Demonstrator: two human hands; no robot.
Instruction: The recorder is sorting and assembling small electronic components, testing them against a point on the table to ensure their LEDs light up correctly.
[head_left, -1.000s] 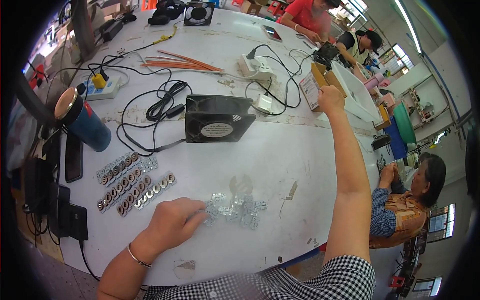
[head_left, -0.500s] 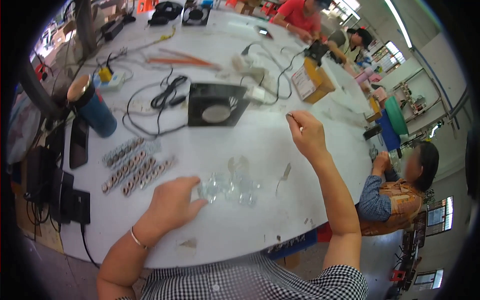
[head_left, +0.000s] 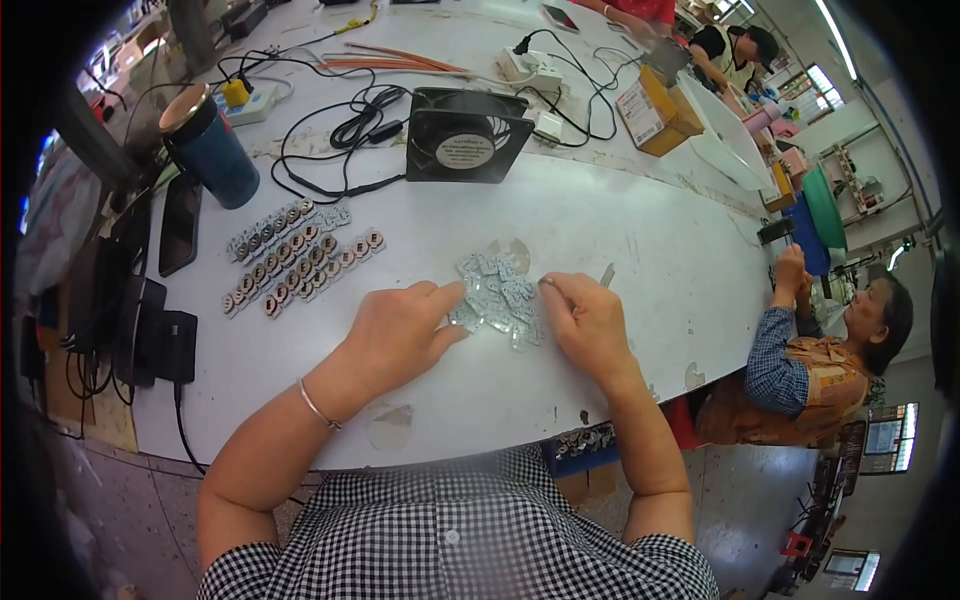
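A loose pile of small clear and pale grey pieces (head_left: pixel 495 290) lies on the white table in front of me. My left hand (head_left: pixel 398 330) rests at the pile's left edge, thumb and index finger apart, touching or nearly touching its outer pieces. On the right side of the pile, my right hand (head_left: pixel 592 325) has its fingers pinched together. A small dark tip shows at those fingertips, too small to name. Left of the pile, small pieces with round, coppery faces (head_left: pixel 290 260) lie in several slanting rows.
Beyond the pile stands a black square fan (head_left: pixel 465 135) with a cable. A blue tumbler (head_left: pixel 212 150), a phone (head_left: pixel 180 225) and black adapters (head_left: pixel 165 345) line the left side. A yellow carton (head_left: pixel 655 112) stands far right. A co-worker (head_left: pixel 800 350) sits at the right.
My right hand has come down and inward from a raised spot at the right to the pile's edge, still pinched. My left hand stays by the pile. The view has shifted.
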